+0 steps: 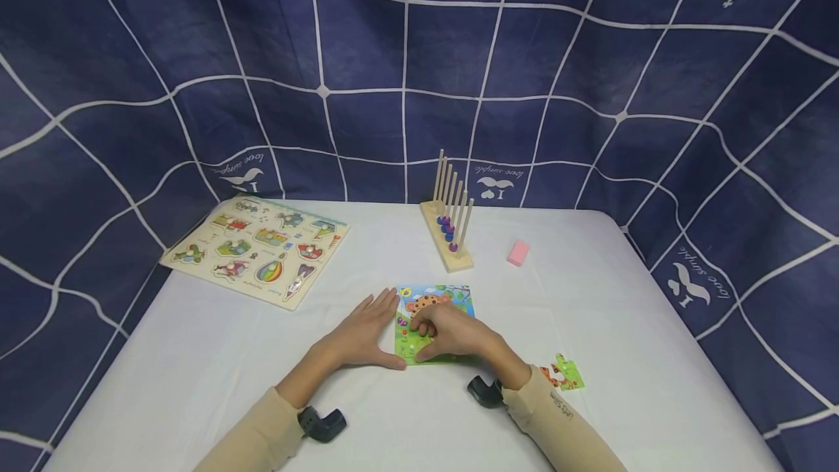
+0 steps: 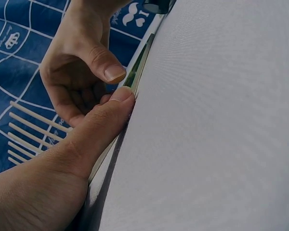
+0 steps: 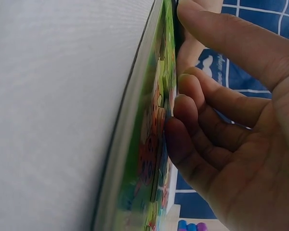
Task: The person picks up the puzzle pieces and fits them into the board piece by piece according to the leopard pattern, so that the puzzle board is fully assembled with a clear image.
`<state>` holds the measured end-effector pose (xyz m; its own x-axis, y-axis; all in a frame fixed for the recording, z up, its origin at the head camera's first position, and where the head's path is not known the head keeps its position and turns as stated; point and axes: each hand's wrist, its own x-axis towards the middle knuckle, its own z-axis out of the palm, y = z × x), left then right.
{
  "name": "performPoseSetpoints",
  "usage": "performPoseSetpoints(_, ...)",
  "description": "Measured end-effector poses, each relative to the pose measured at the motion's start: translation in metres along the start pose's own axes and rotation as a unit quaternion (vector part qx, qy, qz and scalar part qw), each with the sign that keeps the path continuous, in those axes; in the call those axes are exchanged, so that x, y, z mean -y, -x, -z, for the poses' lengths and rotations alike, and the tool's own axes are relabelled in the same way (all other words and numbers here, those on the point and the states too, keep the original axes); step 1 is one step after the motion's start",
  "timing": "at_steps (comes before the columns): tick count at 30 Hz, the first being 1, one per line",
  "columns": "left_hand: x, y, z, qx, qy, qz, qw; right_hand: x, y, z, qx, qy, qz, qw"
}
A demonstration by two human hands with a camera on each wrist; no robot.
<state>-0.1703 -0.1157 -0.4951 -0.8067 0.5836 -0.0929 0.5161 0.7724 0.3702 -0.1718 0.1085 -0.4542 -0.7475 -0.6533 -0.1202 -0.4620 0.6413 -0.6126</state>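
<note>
A jigsaw puzzle (image 1: 408,347) with a spotted animal on green grass lies flat on the table. My left hand (image 1: 360,333) rests at its left side, fingers stretched and thumb spread; in the left wrist view the left thumb (image 2: 113,108) touches the puzzle's edge. Over the puzzle, my right hand (image 1: 452,332) reaches in from the right with bent fingers. Seen from the right wrist, that hand's fingertips (image 3: 179,134) are right at the picture surface, with the thumb apart and nothing held between. The hand hides part of the picture.
Loose puzzle pieces (image 1: 565,373) lie beside the right forearm. Behind the puzzle stands a wooden peg rack (image 1: 459,262) with purple and blue beads. A pink block (image 1: 518,253) sits right of it. A picture board (image 1: 257,250) lies at the back left of the white table (image 1: 367,428).
</note>
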Motion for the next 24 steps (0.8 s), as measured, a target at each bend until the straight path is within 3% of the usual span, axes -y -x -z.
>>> performPoseSetpoints(14, 0.000, 0.000, -0.001, -0.003, -0.004, 0.000, 1.0000, 0.000, 0.003, 0.004, 0.003, 0.002, -0.008, 1.0000)
performPoseSetpoints(24, -0.001, 0.000, 0.000, -0.007, 0.003, -0.004, 1.0000, -0.023, 0.027, 0.023, -0.028, -0.018, -0.011, 0.9994)
